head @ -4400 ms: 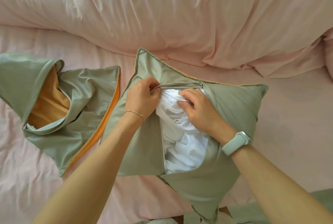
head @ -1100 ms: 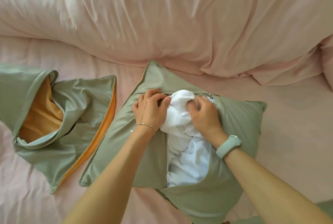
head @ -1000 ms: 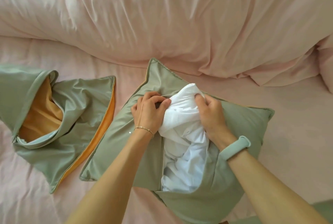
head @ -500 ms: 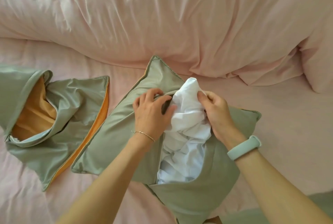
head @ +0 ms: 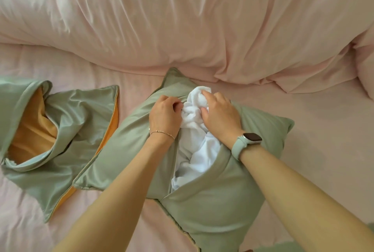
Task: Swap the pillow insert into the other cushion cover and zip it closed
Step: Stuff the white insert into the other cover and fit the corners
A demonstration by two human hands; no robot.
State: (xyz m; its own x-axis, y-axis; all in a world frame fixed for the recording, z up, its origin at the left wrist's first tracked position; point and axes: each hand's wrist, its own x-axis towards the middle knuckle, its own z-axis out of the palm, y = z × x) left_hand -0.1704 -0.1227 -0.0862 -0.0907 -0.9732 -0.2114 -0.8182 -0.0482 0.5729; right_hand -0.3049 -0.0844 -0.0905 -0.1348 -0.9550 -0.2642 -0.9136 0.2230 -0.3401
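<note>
Pillow insert (head: 195, 150) is sitting half inside the green cover (head: 212, 201) on the bed (head: 313, 114). Right hand (head: 219, 117) is grabbing its bunched corner, left hand (head: 165, 115) is pinching the cover's edge beside it.

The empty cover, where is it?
In the head view the empty cover lies on the left of the pink sheet, beside the stuffed cover, its orange inside showing.

A rumpled pink duvet (head: 182, 18) fills the upper half of the frame, bunched in soft folds. Below it, a pale pink bed sheet (head: 323, 122) stretches smooth across the right side and lower left.
</note>
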